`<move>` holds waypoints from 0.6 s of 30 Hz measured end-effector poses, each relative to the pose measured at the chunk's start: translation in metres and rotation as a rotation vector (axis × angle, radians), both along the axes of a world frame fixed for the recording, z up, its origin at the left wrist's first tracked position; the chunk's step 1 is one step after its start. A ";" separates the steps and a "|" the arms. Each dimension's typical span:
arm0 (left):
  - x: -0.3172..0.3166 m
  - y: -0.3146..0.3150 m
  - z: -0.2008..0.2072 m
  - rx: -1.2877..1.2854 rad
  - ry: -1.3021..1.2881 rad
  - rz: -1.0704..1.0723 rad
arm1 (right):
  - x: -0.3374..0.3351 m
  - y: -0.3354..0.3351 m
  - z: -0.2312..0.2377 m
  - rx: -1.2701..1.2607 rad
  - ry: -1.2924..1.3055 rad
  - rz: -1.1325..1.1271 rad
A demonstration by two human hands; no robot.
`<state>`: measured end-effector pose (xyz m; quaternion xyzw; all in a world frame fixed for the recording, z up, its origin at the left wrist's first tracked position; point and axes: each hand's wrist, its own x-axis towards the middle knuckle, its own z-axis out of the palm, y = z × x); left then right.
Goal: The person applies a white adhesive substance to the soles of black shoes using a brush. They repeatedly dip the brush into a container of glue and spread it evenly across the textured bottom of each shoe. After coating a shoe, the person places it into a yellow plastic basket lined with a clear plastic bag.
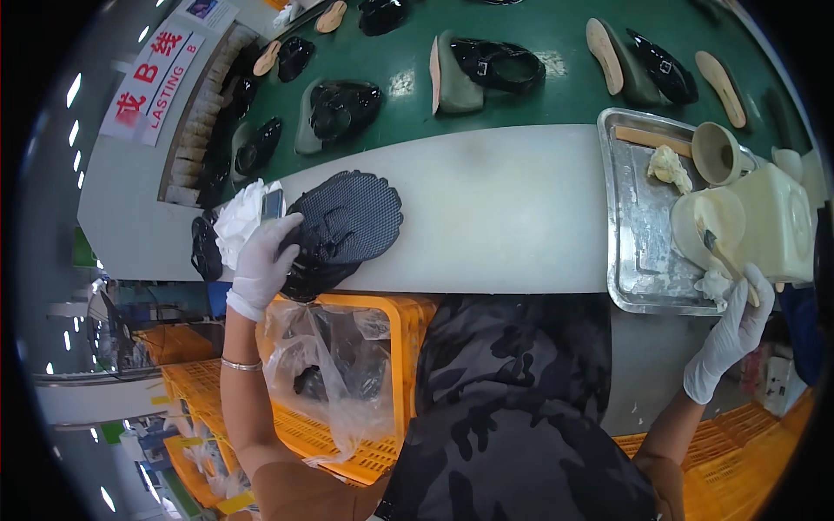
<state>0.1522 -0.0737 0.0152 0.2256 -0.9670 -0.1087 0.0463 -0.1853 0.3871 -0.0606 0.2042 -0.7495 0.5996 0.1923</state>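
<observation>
My left hand (263, 263), in a white glove, grips the edge of a black shoe upper (300, 280) at the left end of the white worktop. A dark mesh piece (354, 213) with a scalloped edge fans out from it. Right beside these fingers lies a crumpled white cloth (239, 227). On the far right, my gloved right hand (738, 321) is closed around the handle of a brush (728, 260). Its bristle end dips into a white tub (695, 221) of pale, creamy paste.
A metal tray (638, 282) holds the tub, a beige cup (718, 154), a wooden strip (651, 141) and a cream jug (776, 221). Shoe uppers (499, 62), lasts and insoles sit on the green belt (408, 61) beyond. An orange crate (401, 365) with plastic bags stands below.
</observation>
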 end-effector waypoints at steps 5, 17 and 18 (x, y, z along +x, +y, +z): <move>-0.015 -0.006 -0.024 -0.322 -0.041 0.155 | 0.008 -0.018 0.010 0.002 0.003 0.022; -0.040 -0.047 -0.037 -0.334 -0.381 0.367 | 0.015 -0.016 0.008 -0.029 -0.083 0.019; -0.040 -0.049 -0.037 -0.318 -0.375 0.373 | 0.018 -0.019 0.011 -0.029 -0.085 0.038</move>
